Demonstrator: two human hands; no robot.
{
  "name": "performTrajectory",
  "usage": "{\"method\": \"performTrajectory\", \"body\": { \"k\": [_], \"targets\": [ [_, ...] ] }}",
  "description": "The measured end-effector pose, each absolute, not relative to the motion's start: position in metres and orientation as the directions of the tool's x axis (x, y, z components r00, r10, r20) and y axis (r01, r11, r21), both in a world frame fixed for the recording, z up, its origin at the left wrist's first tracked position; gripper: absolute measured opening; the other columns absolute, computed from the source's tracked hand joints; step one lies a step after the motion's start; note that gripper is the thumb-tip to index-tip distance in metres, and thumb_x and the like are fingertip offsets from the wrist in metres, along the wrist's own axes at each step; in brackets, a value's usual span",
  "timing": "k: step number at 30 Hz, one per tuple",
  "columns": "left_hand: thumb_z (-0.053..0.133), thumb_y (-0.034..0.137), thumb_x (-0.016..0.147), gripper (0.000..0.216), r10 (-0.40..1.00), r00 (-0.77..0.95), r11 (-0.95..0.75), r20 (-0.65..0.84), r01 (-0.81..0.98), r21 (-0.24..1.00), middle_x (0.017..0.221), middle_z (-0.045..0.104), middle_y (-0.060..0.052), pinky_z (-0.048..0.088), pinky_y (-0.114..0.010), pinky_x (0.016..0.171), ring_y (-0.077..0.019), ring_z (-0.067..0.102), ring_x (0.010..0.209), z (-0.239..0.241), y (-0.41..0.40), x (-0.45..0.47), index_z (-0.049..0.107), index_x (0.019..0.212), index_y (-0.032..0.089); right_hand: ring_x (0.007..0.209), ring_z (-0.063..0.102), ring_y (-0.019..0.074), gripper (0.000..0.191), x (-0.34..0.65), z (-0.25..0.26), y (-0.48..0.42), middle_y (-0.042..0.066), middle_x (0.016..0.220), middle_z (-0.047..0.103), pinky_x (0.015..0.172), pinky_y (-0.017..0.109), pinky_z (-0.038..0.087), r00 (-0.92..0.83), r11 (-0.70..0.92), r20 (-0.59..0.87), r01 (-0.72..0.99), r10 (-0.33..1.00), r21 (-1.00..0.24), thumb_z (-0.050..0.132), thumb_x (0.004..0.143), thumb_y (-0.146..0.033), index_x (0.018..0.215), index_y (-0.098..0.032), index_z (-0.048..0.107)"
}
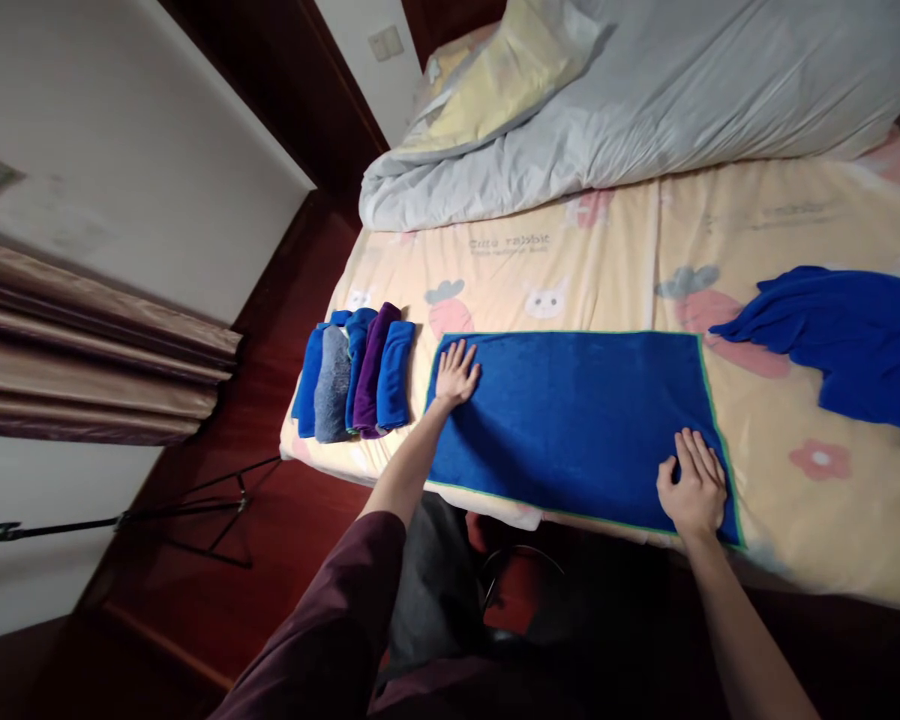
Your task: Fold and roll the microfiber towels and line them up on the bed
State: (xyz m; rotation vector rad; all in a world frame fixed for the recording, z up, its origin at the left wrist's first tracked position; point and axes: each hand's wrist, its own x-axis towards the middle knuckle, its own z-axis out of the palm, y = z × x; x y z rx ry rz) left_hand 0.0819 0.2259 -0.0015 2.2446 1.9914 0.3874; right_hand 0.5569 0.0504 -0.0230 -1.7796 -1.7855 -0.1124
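Head view, from where I stand: person at the side of a bed, both arms reaching out over the patterned sheet (pixel 607 262).

Left grip (pixel 457 374): released, palm down, fingers fanned, resting on the blue towel (pixel 570 420) close to its left end. Right grip (pixel 694 488): also released, palm down, fingers nearly together, thumb out to the side, resting on the same cloth just inside its right edge.

Towel: under both grips and spread flat between them, green trim along its border; near long side runs along the bed's edge.

Just left of the left grip, a row of folded or rolled cloths, side by side: a blue roll (pixel 396 375) closest, then a purple roll (pixel 375 370), more blue, a grey roll (pixel 332 385), blue again at the end.

Right of the right grip and farther back, apart from the towel: a crumpled blue cloth (pixel 855 340).

Beyond both grips, a bunched pale quilt (pixel 615 120). Left of the left grip, lower, a black tripod (pixel 232 500) by the bed.
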Motion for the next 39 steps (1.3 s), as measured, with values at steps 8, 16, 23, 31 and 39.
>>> {"method": "performTrajectory", "body": {
  "k": [8,16,23,31,39],
  "targets": [
    [0.034,0.046,0.105,0.066,0.995,0.040,-0.063,0.093,0.964,0.259,0.171,0.023,-0.014,0.012,-0.048,0.131,-0.0247,0.014,0.161,-0.006,0.252,0.038,0.036,0.161,0.011,0.140,0.054,0.0322,0.059,0.558,-0.020,0.049,0.017,0.148,0.060,0.117,0.055,0.044,0.055,0.118,0.464,0.935,0.884,-0.336,0.048,0.088,-0.016,0.147,-0.012,0.056],
    [0.034,0.047,0.104,0.068,0.993,0.002,-0.043,0.119,0.938,0.344,0.171,0.024,-0.013,0.013,-0.048,0.131,-0.0256,0.015,0.161,-0.007,0.250,0.041,0.034,0.162,0.011,0.143,0.052,0.0269,0.053,0.560,-0.014,0.046,0.015,0.147,0.060,0.120,0.051,0.042,0.059,0.061,0.381,0.953,0.922,-0.295,0.042,0.097,-0.021,0.147,-0.013,0.056],
    [0.037,0.046,0.102,0.068,0.989,-0.022,-0.048,0.149,0.894,0.446,0.171,0.024,-0.013,0.011,-0.052,0.131,-0.0273,0.016,0.160,-0.003,0.247,0.045,0.036,0.161,0.012,0.154,0.035,0.0290,0.052,0.495,0.017,0.096,0.013,0.156,0.052,0.127,0.057,0.025,0.138,-0.084,0.222,0.968,0.965,-0.236,0.032,0.105,-0.030,0.146,-0.014,0.059],
    [0.036,0.045,0.100,0.068,0.989,-0.039,-0.027,0.145,0.904,0.427,0.170,0.026,-0.012,0.014,-0.052,0.130,-0.0283,0.020,0.159,0.001,0.245,0.047,0.038,0.160,0.013,0.161,0.013,0.0215,0.058,0.360,0.025,0.208,0.004,0.172,0.021,0.132,0.049,0.010,-0.251,0.252,0.049,0.899,0.967,-0.357,0.032,0.108,-0.042,0.163,-0.022,0.034],
    [0.035,0.046,0.099,0.070,0.989,-0.039,-0.029,0.139,0.889,0.458,0.171,0.026,-0.010,0.013,-0.050,0.130,-0.0280,0.019,0.159,0.004,0.245,0.048,0.038,0.161,0.013,0.161,0.013,0.0223,0.065,0.502,0.004,0.236,0.007,0.173,0.020,0.131,0.049,0.009,0.097,-0.093,0.006,0.974,0.995,-0.207,0.024,0.107,-0.049,0.164,-0.018,0.029]
  ]
}}
